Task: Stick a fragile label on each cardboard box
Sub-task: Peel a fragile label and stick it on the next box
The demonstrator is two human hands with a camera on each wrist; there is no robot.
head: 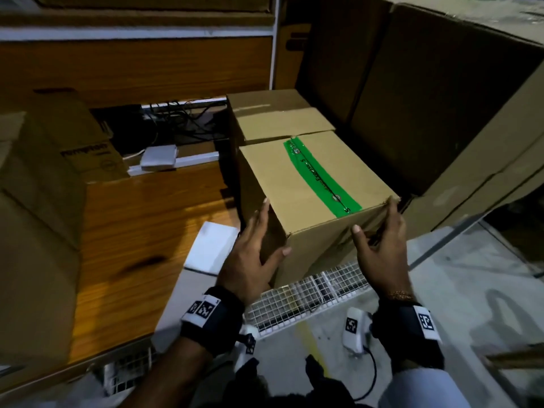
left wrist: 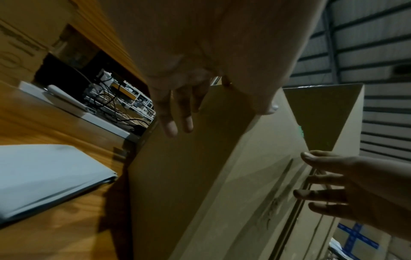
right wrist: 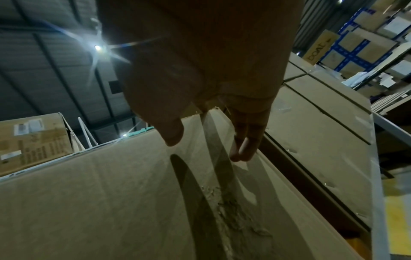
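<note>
Nearest the camera, two wrists in dark bands carrying black-and-white markers are reaching forward. The left hand (head: 250, 254) is lying flat against the left side of a cardboard box (head: 297, 184), its fingers (head: 262, 214) straight and spread, the thumb reaching round the near corner. The right hand (head: 382, 248) is hovering at the near right face of the same box, its fingers (right wrist: 242, 146) loosely extended and spread; whether they are touching the cardboard cannot be told. Neither hand is gripping anything.

The box is sitting at the near right corner of the wooden surface (head: 141, 219), with a strip of green tape (head: 319, 178) running along its top seam. No label is showing on any of its visible faces. A flat white stack of sheets (head: 212, 247) is lying on the surface just left of the box, and a white wire grid (head: 306, 301) is showing below the box's near corner.

Behind the taped box, a second box (head: 273, 116) is standing against it. A large carton (head: 50, 160) is occupying the left of the surface, and bigger cartons (head: 441, 107) are rising on the right. Dark cables (head: 176, 119) are tangling at the back.
</note>
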